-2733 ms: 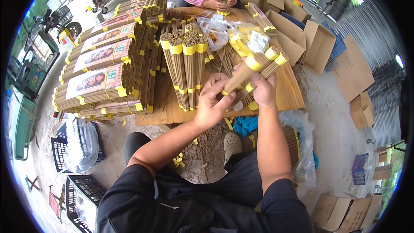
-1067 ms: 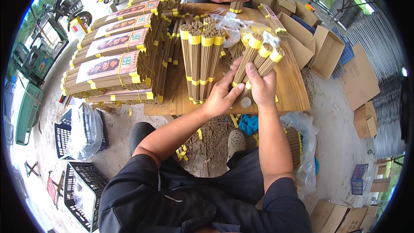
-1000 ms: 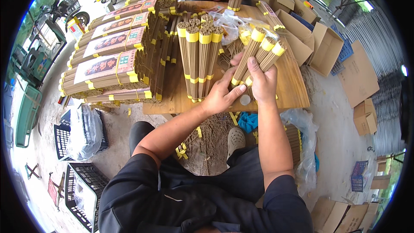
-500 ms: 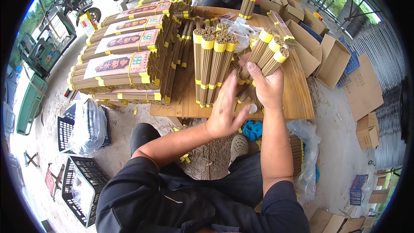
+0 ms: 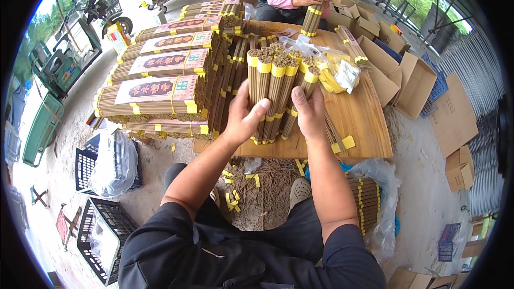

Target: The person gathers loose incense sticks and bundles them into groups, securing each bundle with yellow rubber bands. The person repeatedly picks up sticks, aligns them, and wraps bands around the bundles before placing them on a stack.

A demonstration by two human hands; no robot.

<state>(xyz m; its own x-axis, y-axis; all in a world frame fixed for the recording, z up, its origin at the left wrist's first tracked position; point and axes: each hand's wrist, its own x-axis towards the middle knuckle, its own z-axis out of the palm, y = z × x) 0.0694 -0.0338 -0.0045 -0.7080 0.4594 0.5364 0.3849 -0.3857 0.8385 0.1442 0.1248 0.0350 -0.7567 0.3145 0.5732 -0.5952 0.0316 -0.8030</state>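
Observation:
Bundles of brown incense sticks (image 5: 276,88), banded with yellow paper near the top and lower down, stand upright in a tight cluster at the table's front. My left hand (image 5: 242,119) wraps round the cluster's left side, its thumb across the front. On the right side my right hand (image 5: 309,113) grips more bundles, which lean slightly against the others, thumb upward. Its fingers are partly hidden behind the sticks. To the left, labelled incense packs (image 5: 160,88) lie stacked high. Behind the cluster a clear plastic bag of yellow paper bands (image 5: 334,77) rests on the wooden table (image 5: 364,123).
Across the table a person in pink sleeves holds an incense bundle (image 5: 315,13) upright. Loose sticks and yellow paper (image 5: 344,144) lie by the front right edge. Cardboard boxes (image 5: 412,77) stand to the right, black crates (image 5: 104,230) on the floor to the left.
My right hand has brought its tilted bundles left against the standing cluster and more upright. My left hand has moved from the front to the cluster's left side and closed round it.

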